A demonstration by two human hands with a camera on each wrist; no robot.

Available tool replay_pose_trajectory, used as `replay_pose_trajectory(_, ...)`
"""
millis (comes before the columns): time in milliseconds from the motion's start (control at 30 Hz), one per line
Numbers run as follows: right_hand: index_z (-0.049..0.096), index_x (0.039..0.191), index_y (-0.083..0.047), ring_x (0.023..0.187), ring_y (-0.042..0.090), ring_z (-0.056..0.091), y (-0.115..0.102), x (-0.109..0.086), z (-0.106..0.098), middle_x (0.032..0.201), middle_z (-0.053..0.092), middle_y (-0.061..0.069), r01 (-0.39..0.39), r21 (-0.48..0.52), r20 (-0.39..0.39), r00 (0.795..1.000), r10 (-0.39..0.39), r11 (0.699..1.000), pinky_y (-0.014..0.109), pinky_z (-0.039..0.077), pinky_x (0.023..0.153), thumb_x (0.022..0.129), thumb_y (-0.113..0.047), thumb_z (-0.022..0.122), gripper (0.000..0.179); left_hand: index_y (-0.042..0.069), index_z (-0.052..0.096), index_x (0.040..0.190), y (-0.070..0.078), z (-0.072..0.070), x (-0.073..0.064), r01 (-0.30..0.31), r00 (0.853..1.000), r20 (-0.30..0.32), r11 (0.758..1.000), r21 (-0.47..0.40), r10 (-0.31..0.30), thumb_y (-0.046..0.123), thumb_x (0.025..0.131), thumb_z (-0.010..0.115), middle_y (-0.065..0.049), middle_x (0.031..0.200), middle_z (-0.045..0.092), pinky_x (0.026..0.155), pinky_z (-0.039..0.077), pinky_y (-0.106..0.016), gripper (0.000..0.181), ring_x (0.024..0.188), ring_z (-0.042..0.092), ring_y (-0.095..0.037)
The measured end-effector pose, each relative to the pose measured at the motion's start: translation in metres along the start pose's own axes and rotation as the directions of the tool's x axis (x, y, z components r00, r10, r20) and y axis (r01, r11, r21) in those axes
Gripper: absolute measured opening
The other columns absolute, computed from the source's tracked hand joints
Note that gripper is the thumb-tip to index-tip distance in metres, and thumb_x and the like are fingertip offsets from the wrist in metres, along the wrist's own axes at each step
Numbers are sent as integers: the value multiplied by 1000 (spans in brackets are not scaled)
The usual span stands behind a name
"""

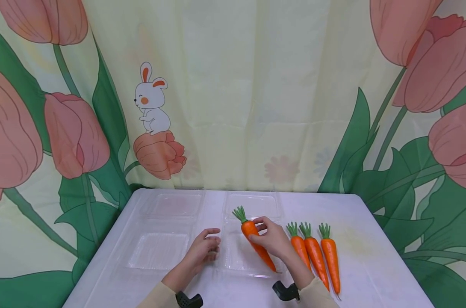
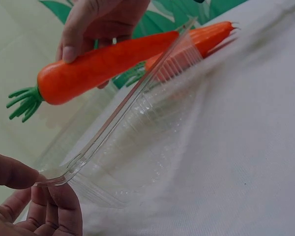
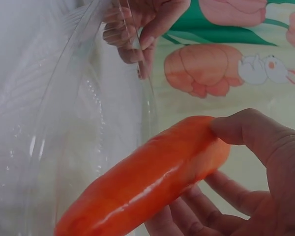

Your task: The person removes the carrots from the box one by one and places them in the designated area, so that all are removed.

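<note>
My right hand (image 1: 274, 238) holds an orange carrot (image 1: 250, 231) with short green stems, thumb on one side and fingers on the other. The carrot is tilted, its stem end up and to the left, over a clear plastic container (image 1: 233, 266) with an opened lid. At that container's left edge, my left hand (image 1: 202, 252) pinches the rim between thumb and fingers, as the left wrist view shows. In the right wrist view the carrot (image 3: 147, 177) lies across the fingers, its thin end beyond the frame.
Three more carrots (image 1: 330, 256) lie side by side on the white table (image 1: 379, 273), right of my right hand. A second clear container (image 1: 157, 252) lies open on the left. Behind the table hangs a curtain (image 1: 287, 94) printed with tulips and a rabbit.
</note>
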State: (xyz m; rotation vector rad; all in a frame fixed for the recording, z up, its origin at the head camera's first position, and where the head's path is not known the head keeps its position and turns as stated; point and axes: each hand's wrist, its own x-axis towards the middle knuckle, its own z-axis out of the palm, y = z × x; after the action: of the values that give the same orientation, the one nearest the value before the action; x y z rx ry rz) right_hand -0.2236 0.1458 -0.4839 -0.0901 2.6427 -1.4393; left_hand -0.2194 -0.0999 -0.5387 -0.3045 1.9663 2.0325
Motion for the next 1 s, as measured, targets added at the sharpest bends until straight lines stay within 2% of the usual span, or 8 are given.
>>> replay_pose_trajectory(133,62,129,-14,86,20,68,2,0,-4,113,69,10,-20,4,-11,1000,20,1000,38,62,75,85,-23,83,50,5,50,141,0,0,0,-5,1000,-2,1000,6,5,9,97,62,-7,99,62,65,54,-28,46,78,61,-19)
replay_pose_trajectory(333,59,136,-17,84,20,67,5,0,-8,113,68,11,-35,44,-22,999,36,998,36,62,69,88,-21,80,52,5,50,141,0,1,-1,-8,1000,1,1000,7,8,9,96,63,-8,99,62,64,53,-27,46,78,61,-18)
replay_pose_trajectory(667,59,137,-14,83,23,68,6,-4,-20,113,66,16,-71,123,-28,997,75,990,38,63,65,90,-17,77,50,4,50,141,0,0,-2,-9,1000,4,1000,6,9,9,96,64,-8,99,63,64,54,-28,47,78,61,-18)
replay_pose_trajectory(1000,57,135,-15,85,23,69,17,-9,-35,115,67,16,-137,124,-80,986,147,983,39,63,66,92,-20,76,48,4,49,141,0,0,-3,-9,1000,15,1000,-2,9,10,98,63,-7,95,62,65,54,-29,46,77,61,-19)
